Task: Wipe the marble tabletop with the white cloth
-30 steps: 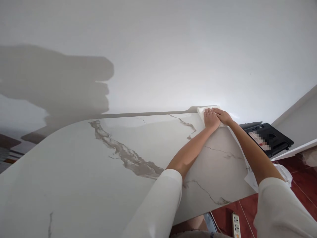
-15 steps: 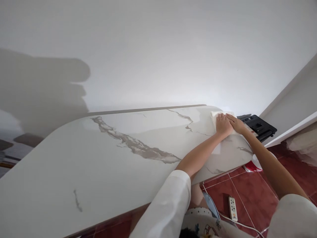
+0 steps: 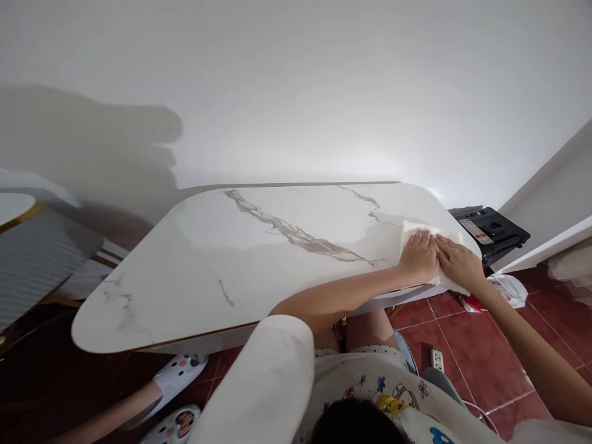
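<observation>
A white cloth lies spread near the right end of a white marble-patterned tabletop, its lower part hanging over the front edge. My left hand presses on it from above, fingers close together and slightly bent. Beside it, my right hand holds the cloth's right part down, its fingertips touching the left hand. Both palms are hidden from view, and so is the cloth beneath them.
A black case-like object stands past the table's right end. Below are a plastic bag and a power strip on red floor tiles. Another piece of furniture stands at left. Feet in spotted clogs show under the table.
Both hands have drawn the cloth from the far right part of the tabletop toward me, to the front edge. The camera view has shifted, showing more of the table's left end.
</observation>
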### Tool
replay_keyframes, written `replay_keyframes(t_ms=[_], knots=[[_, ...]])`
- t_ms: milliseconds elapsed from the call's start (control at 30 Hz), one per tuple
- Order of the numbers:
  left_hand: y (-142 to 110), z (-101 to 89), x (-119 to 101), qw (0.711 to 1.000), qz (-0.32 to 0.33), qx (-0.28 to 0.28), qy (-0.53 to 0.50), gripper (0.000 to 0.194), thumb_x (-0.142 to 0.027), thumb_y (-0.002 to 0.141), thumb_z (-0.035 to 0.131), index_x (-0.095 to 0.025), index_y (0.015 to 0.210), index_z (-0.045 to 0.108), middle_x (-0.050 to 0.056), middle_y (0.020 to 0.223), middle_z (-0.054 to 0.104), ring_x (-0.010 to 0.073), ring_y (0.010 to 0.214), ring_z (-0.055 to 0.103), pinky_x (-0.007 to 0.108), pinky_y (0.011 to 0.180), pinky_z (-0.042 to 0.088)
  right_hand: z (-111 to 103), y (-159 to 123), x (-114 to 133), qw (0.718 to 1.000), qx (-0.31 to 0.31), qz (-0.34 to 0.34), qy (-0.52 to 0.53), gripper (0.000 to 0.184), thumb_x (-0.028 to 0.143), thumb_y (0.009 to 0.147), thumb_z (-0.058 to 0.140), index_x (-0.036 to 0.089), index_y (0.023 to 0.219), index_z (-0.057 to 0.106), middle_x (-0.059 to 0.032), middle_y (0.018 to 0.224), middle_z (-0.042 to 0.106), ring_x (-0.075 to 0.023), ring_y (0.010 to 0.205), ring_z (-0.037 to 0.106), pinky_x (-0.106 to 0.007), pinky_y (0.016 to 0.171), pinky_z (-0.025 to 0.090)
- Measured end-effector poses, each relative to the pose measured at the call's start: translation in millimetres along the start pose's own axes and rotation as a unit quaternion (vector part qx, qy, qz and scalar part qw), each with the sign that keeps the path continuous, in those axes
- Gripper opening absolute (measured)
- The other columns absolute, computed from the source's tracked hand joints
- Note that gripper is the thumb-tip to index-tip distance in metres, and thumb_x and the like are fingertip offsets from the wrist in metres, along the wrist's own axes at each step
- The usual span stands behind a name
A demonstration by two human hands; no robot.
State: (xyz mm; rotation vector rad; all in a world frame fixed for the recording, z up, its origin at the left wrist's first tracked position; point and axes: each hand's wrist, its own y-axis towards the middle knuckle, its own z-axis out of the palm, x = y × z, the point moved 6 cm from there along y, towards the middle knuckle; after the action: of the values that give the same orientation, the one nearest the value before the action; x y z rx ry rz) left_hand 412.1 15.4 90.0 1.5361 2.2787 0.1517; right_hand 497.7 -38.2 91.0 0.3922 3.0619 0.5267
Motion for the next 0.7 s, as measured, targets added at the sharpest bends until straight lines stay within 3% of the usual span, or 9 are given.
replay_keyframes(t_ms=[200,333,433,567,700], knots=[[-74.1,-36.6,37.3,1.0,-0.005,0.021,-0.005,0.054,-0.025,0.092,0.028,-0.001,0.14,0.035,0.016,0.149,0.034,0.0248,0.141,0.025,0.037,0.116,0.02,-12.0,-4.3,94.9,0.997,0.011,-0.081,-0.01,0.042,0.026,0.087,0.039,0.015,0.119,0.064,-0.0122,0.126,0.061,-0.0276,0.119,0.055,-0.041,0.1,0.045],[-124.0,-65.4,87.6,0.998,-0.042,0.037,0.005,0.056,-0.027,0.093,0.024,-0.002,0.142,0.032,0.014,0.151,0.03,0.0221,0.142,0.022,0.036,0.117,0.019,-10.2,8.6,169.8,0.99,0.055,-0.133,-0.004,0.044,0.027,0.087,0.039,0.013,0.122,0.061,-0.0126,0.131,0.057,-0.0263,0.123,0.052,-0.039,0.101,0.044],[-168.1,-89.5,128.2,0.996,-0.076,0.048,0.018,0.056,-0.028,0.093,0.024,-0.004,0.143,0.032,0.013,0.151,0.029,0.0205,0.141,0.023,0.037,0.118,0.018,-5.1,15.6,233.9,0.985,0.077,-0.157,-0.001,0.05,0.031,0.091,0.035,0.004,0.129,0.054,-0.0177,0.136,0.051,-0.0279,0.125,0.049,-0.04,0.099,0.044],[-233.6,-126.4,178.5,0.988,-0.146,0.035,0.035,0.059,-0.035,0.094,0.019,-0.005,0.143,0.031,0.011,0.151,0.029,0.0198,0.141,0.023,0.039,0.117,0.02,4.3,19.4,327.5,0.973,0.067,-0.22,0.018,0.054,0.025,0.092,0.035,-0.012,0.13,0.046,-0.0301,0.136,0.045,-0.0339,0.127,0.045,-0.043,0.105,0.037],[-302.3,-159.6,232.5,0.976,-0.209,0.019,0.054,0.059,-0.035,0.091,0.023,-0.012,0.143,0.035,0.006,0.151,0.032,0.0209,0.14,0.028,0.04,0.116,0.024,10.7,22.2,412.2,0.962,0.047,-0.255,0.09,0.056,0.025,0.092,0.037,-0.014,0.132,0.041,-0.0335,0.137,0.041,-0.037,0.128,0.043,-0.049,0.104,0.035]])
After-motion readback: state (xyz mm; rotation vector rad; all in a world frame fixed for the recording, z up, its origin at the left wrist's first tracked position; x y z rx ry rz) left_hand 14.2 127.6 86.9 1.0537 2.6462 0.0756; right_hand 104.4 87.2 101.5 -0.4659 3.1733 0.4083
